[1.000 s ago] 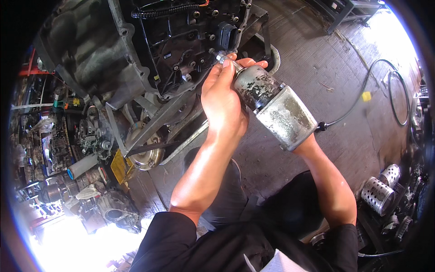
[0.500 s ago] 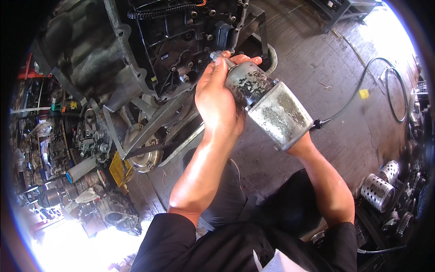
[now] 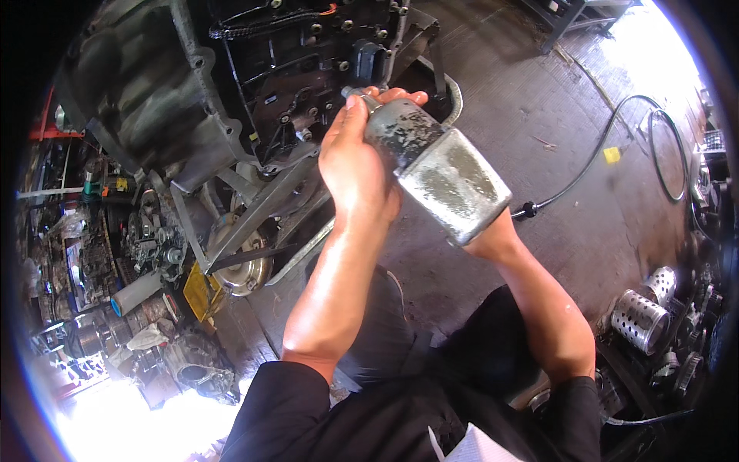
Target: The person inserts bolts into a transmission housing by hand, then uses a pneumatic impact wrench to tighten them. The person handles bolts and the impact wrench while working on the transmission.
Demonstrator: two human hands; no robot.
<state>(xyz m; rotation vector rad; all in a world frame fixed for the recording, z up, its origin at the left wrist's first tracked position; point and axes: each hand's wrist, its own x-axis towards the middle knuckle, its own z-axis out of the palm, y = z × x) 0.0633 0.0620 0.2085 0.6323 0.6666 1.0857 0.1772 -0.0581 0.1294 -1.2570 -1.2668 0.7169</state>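
A worn metal impact wrench (image 3: 456,183) with a squarish back end lies tilted across my two hands. My left hand (image 3: 352,165) is closed round its nose, the thumb along the shaft by the socket (image 3: 353,94) and the fingertips showing on the far side. My right hand (image 3: 493,237) holds the wrench from beneath at the back; its fingers are hidden by the tool body. The socket end points at the dark inside of a large gearbox housing (image 3: 196,92), where bolts and black parts show. I cannot tell whether the socket touches a bolt.
A metal stand (image 3: 265,212) carries the housing. A black cable (image 3: 573,189) runs from the wrench over the floor and coils at the right. Perforated metal drums (image 3: 640,321) and gears lie at the right edge. Loose machine parts (image 3: 154,246) crowd the left side.
Both hands have shifted left and slightly up with the impact wrench, toward the housing. The view has also shifted a little. My hold on the tool looks the same.
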